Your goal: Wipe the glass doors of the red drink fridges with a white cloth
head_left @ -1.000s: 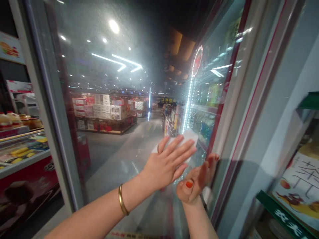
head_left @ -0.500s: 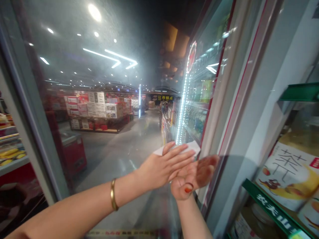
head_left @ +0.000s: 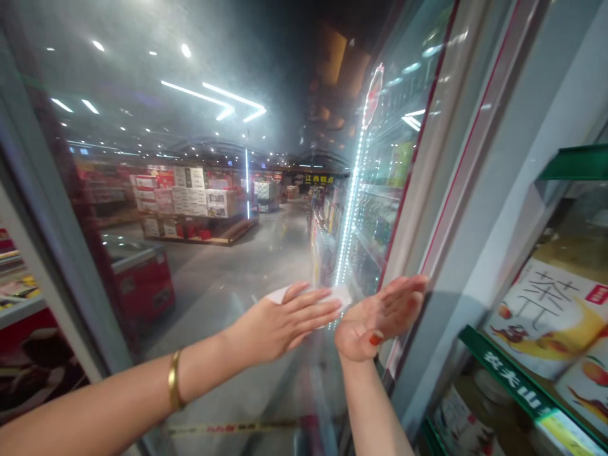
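My left hand (head_left: 294, 323), with a gold bangle on its wrist, lies flat over a white tissue (head_left: 344, 294) against a large glass pane (head_left: 266, 266). Corners of the tissue show beyond its fingers, and the middle is hidden under them. To the right, my right hand (head_left: 380, 320) is raised with its palm in view, fingers stretched out towards the pale door frame (head_left: 449, 209). It holds nothing that I can see. Whether its fingertips touch the frame, I cannot tell. A gap separates the two hands.
At the right, green-edged shelves (head_left: 513, 373) carry large bottles with white labels (head_left: 546, 310). Through the glass show stacked boxes (head_left: 190, 193), a red chest (head_left: 145, 285) and a lit cabinet (head_left: 375, 209). A grey upright (head_left: 61, 253) stands at left.
My left hand has slid left and slightly down with the tissue, away from my right hand. My right hand has shifted slightly right and up. The view has shifted a little.
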### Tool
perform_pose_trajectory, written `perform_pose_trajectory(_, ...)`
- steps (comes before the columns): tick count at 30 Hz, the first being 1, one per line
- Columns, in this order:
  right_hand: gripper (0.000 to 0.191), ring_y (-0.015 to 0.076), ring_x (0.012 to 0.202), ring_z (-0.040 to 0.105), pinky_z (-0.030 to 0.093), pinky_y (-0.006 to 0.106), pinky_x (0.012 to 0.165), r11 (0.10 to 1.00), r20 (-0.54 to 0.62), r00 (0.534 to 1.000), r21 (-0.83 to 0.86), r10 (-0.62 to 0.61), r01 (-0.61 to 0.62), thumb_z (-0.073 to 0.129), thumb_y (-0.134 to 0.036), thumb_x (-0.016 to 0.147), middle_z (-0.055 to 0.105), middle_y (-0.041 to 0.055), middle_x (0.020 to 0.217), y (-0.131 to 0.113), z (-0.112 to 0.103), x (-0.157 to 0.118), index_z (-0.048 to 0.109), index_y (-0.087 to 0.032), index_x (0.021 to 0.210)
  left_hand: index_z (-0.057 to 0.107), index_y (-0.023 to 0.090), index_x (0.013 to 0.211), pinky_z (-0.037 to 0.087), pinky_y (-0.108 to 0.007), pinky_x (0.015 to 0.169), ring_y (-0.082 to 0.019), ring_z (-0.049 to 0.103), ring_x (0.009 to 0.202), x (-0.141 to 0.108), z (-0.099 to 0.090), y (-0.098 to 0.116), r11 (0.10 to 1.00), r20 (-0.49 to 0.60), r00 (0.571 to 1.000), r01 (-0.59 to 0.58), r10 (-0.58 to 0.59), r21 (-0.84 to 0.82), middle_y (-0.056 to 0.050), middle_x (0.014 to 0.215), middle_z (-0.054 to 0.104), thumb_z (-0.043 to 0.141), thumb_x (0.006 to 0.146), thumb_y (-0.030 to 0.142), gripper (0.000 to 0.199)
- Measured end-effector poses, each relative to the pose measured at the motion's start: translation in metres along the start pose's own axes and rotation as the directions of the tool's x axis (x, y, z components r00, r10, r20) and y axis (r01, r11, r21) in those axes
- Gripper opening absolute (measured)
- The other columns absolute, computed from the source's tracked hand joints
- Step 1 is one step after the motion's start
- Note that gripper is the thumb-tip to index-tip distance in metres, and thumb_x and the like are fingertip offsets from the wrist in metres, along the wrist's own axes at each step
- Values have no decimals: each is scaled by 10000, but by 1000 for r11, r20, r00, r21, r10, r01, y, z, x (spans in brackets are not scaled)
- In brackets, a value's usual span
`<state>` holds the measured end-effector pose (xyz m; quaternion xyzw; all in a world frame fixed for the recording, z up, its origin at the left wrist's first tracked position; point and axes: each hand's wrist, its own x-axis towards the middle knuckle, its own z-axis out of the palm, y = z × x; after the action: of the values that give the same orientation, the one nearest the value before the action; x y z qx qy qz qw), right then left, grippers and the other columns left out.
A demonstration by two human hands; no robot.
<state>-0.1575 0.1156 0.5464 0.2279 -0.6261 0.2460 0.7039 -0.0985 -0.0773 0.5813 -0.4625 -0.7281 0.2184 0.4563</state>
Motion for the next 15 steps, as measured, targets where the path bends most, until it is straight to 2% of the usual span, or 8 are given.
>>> perform_pose_trajectory(2,743,352,1754,-148,13,782,1374,999,-134,991,27,26,-23,-101,-277,1038,-131,91,1886,-3,-8,10,-165,-204,1775,459,398,1691,23,-378,1453,-98,50,1754,-60,-14,-21,983,-28,983,184,-183,10,138,1778,418,548,1105,457,595)
perform_pose_trajectory(3,737,361,1766,10,99,765,1384,998,-159,987,65,19,-9,-4,-324,1073,29,100,1894,-8,-12,14,11,-218,1802,415,406,1715,13,-407,1454,-127,94,1756,-82,-24,-40,947,-72,947,317,-313,51,104,1777,433,579,1090,465,648)
perform_pose_trajectory(6,665,353,1727,264,228,696,1392,991,-71,997,123,-43,51,335,-347,1093,317,94,1843,-34,-17,24,358,-245,1750,281,367,1773,28,-618,1437,-311,81,1767,-104,-59,-92,703,-240,695,708,-678,64,13,1871,231,635,1056,525,815)
perform_pose_trajectory(8,669,342,1738,231,202,675,1403,982,0,995,162,-99,97,399,-303,1080,283,85,1861,-57,-13,26,376,-237,1745,216,287,1795,4,-656,1424,-351,1,1766,-90,-70,-102,553,-317,530,833,-787,20,-46,1898,101,579,1082,516,832)
perform_pose_trajectory(9,683,336,1743,212,188,668,1407,978,19,993,177,-119,114,400,-278,1074,263,82,1868,-67,-8,25,355,-232,1754,193,265,1800,5,-620,1432,-333,-12,1766,-82,-68,-96,522,-359,491,853,-794,12,-61,1898,102,550,1092,506,829)
perform_pose_trajectory(11,707,338,1740,225,188,660,1406,979,43,991,166,-129,120,432,-249,1060,288,83,1860,-84,3,22,338,-242,1761,174,268,1805,13,-561,1442,-294,-24,1766,-75,-53,-66,553,-351,534,831,-769,53,-60,1885,169,559,1086,490,845)
perform_pose_trajectory(14,753,381,1695,340,239,686,1382,993,90,990,33,-112,110,562,-254,1030,418,100,1802,-95,18,18,360,-296,1754,190,355,1797,8,-479,1451,-241,48,1766,-108,-25,-12,675,-232,679,730,-697,108,6,1855,270,638,1041,549,900)
perform_pose_trajectory(15,767,394,1667,394,248,700,1373,994,111,988,-14,-109,111,609,-266,1017,468,102,1772,-96,21,17,376,-315,1747,175,353,1799,5,-458,1450,-227,36,1765,-127,-20,-1,653,-231,663,746,-713,126,13,1869,212,639,1047,511,897)
